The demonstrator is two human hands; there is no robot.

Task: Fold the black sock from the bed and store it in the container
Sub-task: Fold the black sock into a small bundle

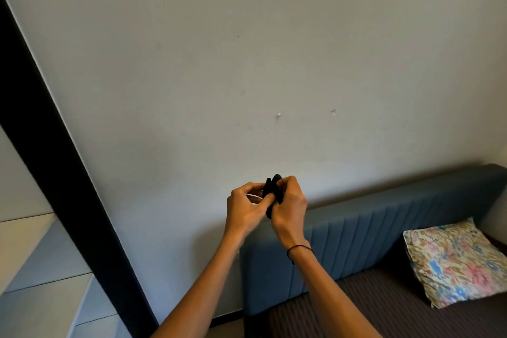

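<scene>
Two hands meet in mid-air in front of the pale wall, and one dark bundle sits pinched between them; going from left to right, the left hand (245,207) comes first, its thumb and fingers curled in from the left side and closed on the black sock (272,191), then the sock itself, then the right hand (289,207), fingers bent over the bundle from the right and above, also clamped on it; neither hand is open, both have cloth in the grasp, though how much of each finger is under the fabric cannot be told. The sock is already off the bed (384,310) and held well above it, bunched small, with two rounded lobes poking up past the fingertips and a short tail showing below between the palms; its long axis runs roughly upright, top to bottom, so it lies squarely between the two grips, about equally near each hand. Judging from that, the folding step is under way and the next tuck would turn on that upright axis, one end being brought down over the other. Further right stands one blue padded headboard (384,233) against the wall, and beyond it one floral pillow (452,261) lying on the dark striped bedcover. Count: two hands, one sock, one headboard, one pillow; no container is in view.
</scene>
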